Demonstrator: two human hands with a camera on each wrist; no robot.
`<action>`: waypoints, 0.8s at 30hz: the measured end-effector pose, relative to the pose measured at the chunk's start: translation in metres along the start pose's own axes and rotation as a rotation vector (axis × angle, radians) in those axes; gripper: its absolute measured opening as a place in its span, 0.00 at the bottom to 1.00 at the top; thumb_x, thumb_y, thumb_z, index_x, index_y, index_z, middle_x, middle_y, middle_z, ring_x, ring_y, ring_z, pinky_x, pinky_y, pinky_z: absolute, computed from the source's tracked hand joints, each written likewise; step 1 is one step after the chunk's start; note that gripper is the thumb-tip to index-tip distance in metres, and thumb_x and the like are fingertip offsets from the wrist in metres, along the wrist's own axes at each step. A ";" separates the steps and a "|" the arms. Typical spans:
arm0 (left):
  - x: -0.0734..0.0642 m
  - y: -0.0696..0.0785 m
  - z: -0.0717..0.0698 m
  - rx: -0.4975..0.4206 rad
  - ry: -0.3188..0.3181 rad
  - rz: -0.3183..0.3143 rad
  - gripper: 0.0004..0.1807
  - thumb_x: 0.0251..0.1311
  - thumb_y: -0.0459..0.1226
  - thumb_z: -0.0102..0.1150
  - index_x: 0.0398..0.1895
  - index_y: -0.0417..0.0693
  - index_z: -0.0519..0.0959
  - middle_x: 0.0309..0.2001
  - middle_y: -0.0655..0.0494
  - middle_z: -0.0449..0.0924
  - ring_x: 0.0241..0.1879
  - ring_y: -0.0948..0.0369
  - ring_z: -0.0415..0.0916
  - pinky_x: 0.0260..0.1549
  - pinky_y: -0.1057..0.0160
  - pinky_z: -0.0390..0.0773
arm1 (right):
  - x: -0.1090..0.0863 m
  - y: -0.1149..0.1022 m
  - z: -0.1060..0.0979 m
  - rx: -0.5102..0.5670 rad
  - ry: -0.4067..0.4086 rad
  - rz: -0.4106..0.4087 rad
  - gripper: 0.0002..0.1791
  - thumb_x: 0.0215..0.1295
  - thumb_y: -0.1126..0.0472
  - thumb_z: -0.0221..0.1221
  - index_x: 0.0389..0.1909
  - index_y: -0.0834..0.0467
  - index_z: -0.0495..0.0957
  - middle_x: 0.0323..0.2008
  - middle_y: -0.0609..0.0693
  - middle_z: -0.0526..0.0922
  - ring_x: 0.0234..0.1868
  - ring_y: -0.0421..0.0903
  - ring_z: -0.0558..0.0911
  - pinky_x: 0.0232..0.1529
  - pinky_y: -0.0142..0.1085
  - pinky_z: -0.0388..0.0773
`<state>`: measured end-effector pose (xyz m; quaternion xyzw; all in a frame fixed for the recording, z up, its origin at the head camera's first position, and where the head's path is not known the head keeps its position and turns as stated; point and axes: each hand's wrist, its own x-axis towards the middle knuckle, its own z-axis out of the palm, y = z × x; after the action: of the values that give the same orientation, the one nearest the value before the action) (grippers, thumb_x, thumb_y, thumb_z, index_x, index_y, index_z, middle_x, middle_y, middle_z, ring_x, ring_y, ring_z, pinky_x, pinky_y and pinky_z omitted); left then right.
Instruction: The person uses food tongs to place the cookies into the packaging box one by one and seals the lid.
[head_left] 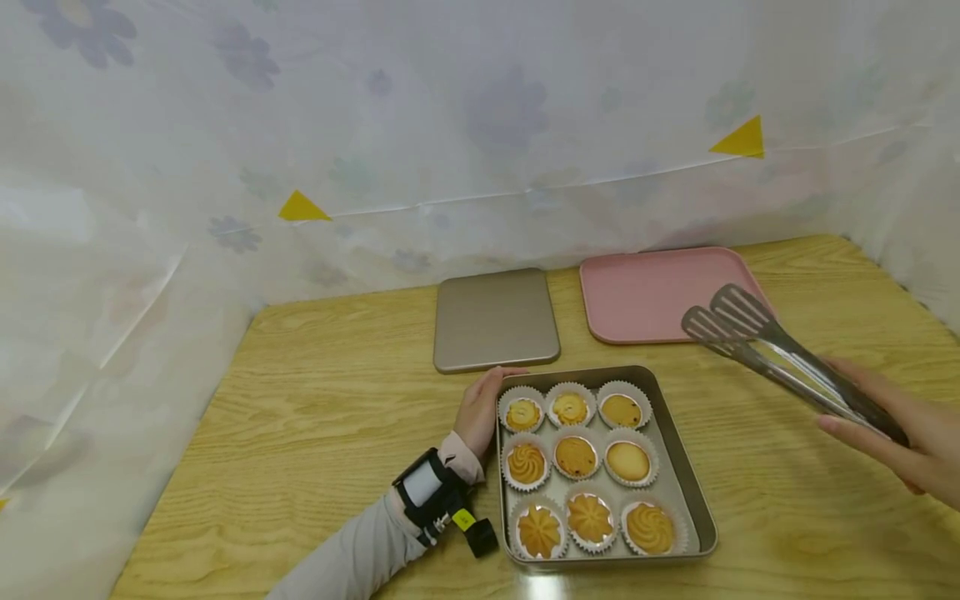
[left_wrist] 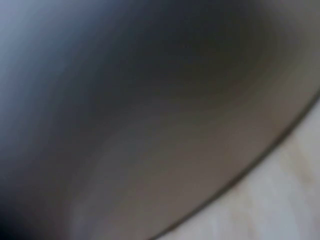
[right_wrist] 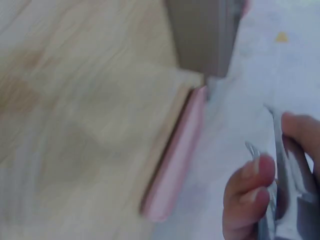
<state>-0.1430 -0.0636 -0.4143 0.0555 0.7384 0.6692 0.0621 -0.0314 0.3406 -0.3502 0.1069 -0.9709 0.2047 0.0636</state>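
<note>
A square metal baking pan (head_left: 686, 467) holds several cookies in white paper cups, such as a star-shaped cookie (head_left: 539, 532) and a swirl cookie (head_left: 649, 528). My left hand (head_left: 476, 417) holds the pan at its far left corner, fingers bent round the outside. In my right hand (head_left: 900, 429) is a pair of metal tongs (head_left: 810, 367), gripped between thumb and fingers. Their slotted heads stand slightly apart, overlapping the pink tray (head_left: 645, 292) in the head view. The right wrist view also has the tongs (right_wrist: 287, 195) and the fingers around them. Blur fills most of the left wrist view.
A flat grey-brown metal lid or tray (head_left: 495, 321) lies behind the pan, left of the pink tray. The wooden table (head_left: 322, 400) ends at a flower-patterned sheet (head_left: 420, 108) at the back and sides. Yellow triangles (head_left: 302, 207) mark the sheet.
</note>
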 end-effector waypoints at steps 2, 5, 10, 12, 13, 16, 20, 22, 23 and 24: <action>0.000 -0.001 0.000 0.001 0.004 -0.006 0.25 0.77 0.43 0.33 0.52 0.39 0.80 0.52 0.44 0.81 0.54 0.52 0.75 0.59 0.54 0.70 | 0.003 0.015 0.004 0.000 0.026 0.037 0.39 0.71 0.62 0.54 0.75 0.63 0.44 0.11 0.46 0.69 0.04 0.28 0.57 0.04 0.26 0.59; 0.001 -0.001 0.000 0.009 0.007 -0.007 0.25 0.77 0.44 0.33 0.52 0.39 0.80 0.52 0.44 0.81 0.55 0.53 0.75 0.60 0.54 0.69 | 0.006 0.039 0.013 0.012 0.065 0.088 0.36 0.71 0.59 0.53 0.71 0.70 0.49 0.21 0.72 0.76 0.06 0.38 0.66 0.05 0.33 0.63; 0.000 -0.001 0.001 -0.010 0.001 -0.012 0.27 0.78 0.45 0.31 0.52 0.38 0.81 0.51 0.43 0.81 0.54 0.52 0.76 0.59 0.54 0.70 | 0.008 0.077 0.026 0.043 0.136 0.106 0.35 0.70 0.59 0.55 0.62 0.82 0.53 0.36 0.90 0.68 0.17 0.68 0.76 0.11 0.45 0.70; 0.000 0.000 0.001 -0.030 -0.012 -0.010 0.28 0.78 0.46 0.30 0.53 0.38 0.80 0.52 0.42 0.81 0.54 0.51 0.76 0.58 0.55 0.71 | 0.008 0.087 0.030 0.068 0.163 0.113 0.34 0.69 0.60 0.55 0.60 0.83 0.54 0.35 0.89 0.67 0.19 0.72 0.75 0.12 0.44 0.70; -0.001 0.000 0.001 -0.038 -0.017 -0.009 0.28 0.78 0.46 0.30 0.53 0.37 0.80 0.52 0.42 0.81 0.54 0.51 0.76 0.57 0.55 0.72 | 0.008 0.090 0.031 0.082 0.174 0.124 0.33 0.69 0.60 0.55 0.59 0.83 0.55 0.34 0.88 0.68 0.19 0.65 0.77 0.12 0.41 0.69; -0.001 0.000 0.001 -0.059 -0.036 -0.001 0.28 0.78 0.45 0.30 0.54 0.37 0.79 0.53 0.41 0.80 0.54 0.49 0.76 0.56 0.56 0.74 | 0.008 0.096 0.033 0.134 0.213 0.112 0.30 0.68 0.62 0.55 0.55 0.84 0.57 0.32 0.84 0.69 0.20 0.39 0.75 0.15 0.30 0.65; -0.002 0.000 0.001 -0.080 -0.035 -0.006 0.28 0.78 0.45 0.29 0.54 0.36 0.79 0.53 0.40 0.80 0.53 0.49 0.77 0.54 0.57 0.75 | 0.008 0.094 0.031 0.140 0.176 0.152 0.34 0.70 0.58 0.53 0.52 0.89 0.56 0.29 0.81 0.69 0.19 0.35 0.71 0.15 0.29 0.67; -0.002 0.000 0.001 -0.087 -0.029 -0.016 0.29 0.78 0.45 0.28 0.54 0.36 0.79 0.53 0.40 0.80 0.53 0.49 0.77 0.54 0.58 0.75 | 0.007 0.092 0.030 0.101 0.136 0.201 0.42 0.70 0.51 0.52 0.53 0.92 0.52 0.30 0.85 0.67 0.16 0.47 0.74 0.13 0.37 0.71; -0.002 -0.001 0.001 -0.094 -0.027 -0.021 0.29 0.78 0.45 0.28 0.54 0.36 0.79 0.53 0.40 0.80 0.53 0.49 0.77 0.53 0.58 0.75 | 0.006 0.091 0.030 0.086 0.124 0.226 0.45 0.70 0.48 0.52 0.54 0.92 0.51 0.30 0.86 0.66 0.16 0.54 0.73 0.13 0.40 0.72; -0.002 -0.001 0.001 -0.099 -0.024 -0.026 0.29 0.78 0.45 0.28 0.54 0.36 0.79 0.53 0.40 0.80 0.53 0.49 0.77 0.53 0.59 0.75 | 0.006 0.090 0.030 0.069 0.122 0.243 0.47 0.70 0.46 0.52 0.54 0.92 0.50 0.29 0.86 0.65 0.16 0.57 0.73 0.12 0.40 0.71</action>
<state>-0.1410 -0.0632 -0.4152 0.0508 0.7043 0.7032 0.0825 -0.0605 0.4076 -0.4108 -0.0219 -0.9633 0.2504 0.0936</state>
